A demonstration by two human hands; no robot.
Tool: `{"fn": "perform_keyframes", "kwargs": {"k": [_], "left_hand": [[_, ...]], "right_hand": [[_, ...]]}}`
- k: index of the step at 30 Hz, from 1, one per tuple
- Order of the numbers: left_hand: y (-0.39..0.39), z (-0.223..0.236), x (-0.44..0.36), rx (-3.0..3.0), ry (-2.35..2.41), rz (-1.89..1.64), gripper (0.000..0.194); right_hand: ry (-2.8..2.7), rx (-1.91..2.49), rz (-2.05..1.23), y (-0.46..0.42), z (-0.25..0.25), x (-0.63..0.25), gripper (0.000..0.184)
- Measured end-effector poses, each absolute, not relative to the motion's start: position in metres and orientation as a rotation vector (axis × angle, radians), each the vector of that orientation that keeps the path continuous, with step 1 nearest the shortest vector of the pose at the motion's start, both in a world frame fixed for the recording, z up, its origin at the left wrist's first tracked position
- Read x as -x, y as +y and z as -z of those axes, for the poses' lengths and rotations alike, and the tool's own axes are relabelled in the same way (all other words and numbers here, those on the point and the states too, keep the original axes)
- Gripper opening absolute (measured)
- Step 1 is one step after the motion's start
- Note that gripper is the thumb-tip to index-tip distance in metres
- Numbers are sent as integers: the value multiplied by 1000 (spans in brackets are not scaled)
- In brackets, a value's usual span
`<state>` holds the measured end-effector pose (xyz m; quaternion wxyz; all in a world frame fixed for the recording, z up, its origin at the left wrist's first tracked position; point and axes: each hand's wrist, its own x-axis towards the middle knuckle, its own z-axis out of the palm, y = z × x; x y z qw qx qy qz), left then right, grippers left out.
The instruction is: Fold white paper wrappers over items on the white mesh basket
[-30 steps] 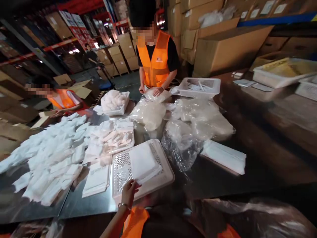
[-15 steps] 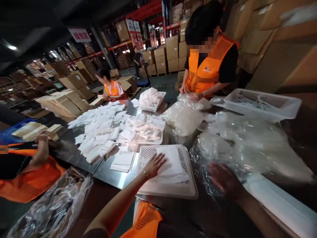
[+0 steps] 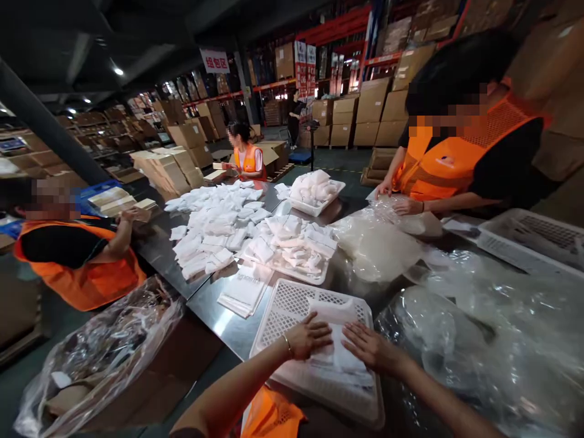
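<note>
Both our hands are now on the stack of white bags (image 3: 337,347) lying in the white perforated tray (image 3: 283,310) at the near table edge. Half a second ago only our left hand (image 3: 310,336) was there, flat on the stack, with the right out over the clear plastic; now our right hand (image 3: 369,347) has come in and rests on the stack's right side. Left is palm down with fingers curled lightly over the top bag's left edge, right is flat with fingers spread — neither is closed around anything, just pressing on the bags.

The view has swung left and lifted since a second ago, so the tray sits lower and more central, and more of the warehouse shows.

- Crumpled clear plastic wrap (image 3: 460,328) just right of the tray, touching its corner.
- Thin flat stack of white sheets (image 3: 244,292) on the steel table (image 3: 219,319), just left of the tray.
- Beyond the tray: a shallow tray heaped with folded white packets (image 3: 292,246), and a wider loose spread of them (image 3: 214,228) further left.
- Co-worker in an orange vest (image 3: 460,164) across the table has both hands on a plastic bag (image 3: 401,216); another sits at far left (image 3: 77,261).
- Large plastic sack of scrap (image 3: 100,353) sits below the table edge on our left.
</note>
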<state>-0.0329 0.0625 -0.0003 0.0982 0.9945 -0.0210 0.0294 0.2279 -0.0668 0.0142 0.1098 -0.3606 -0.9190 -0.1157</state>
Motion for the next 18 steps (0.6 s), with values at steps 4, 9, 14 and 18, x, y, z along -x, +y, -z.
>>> {"fn": "perform_keyframes", "kwargs": {"k": [4,9,14,18], "left_hand": [[64,-4,34,-2871,-101,-3,51],[63,-7,46,-2737,-110,-238,50],[41,-4,52,-2453,313,-766,40],[29,-2,46,-2287,508,-804,35]], "right_hand": [[-2670,1078,161,-70,-9,-237,49],[-2601,945,155,-73,-7,-242,52],[-2180,1211,-6,-83,-3,-234,38],[-1898,1464,-142,-94,7,-224,40]]}}
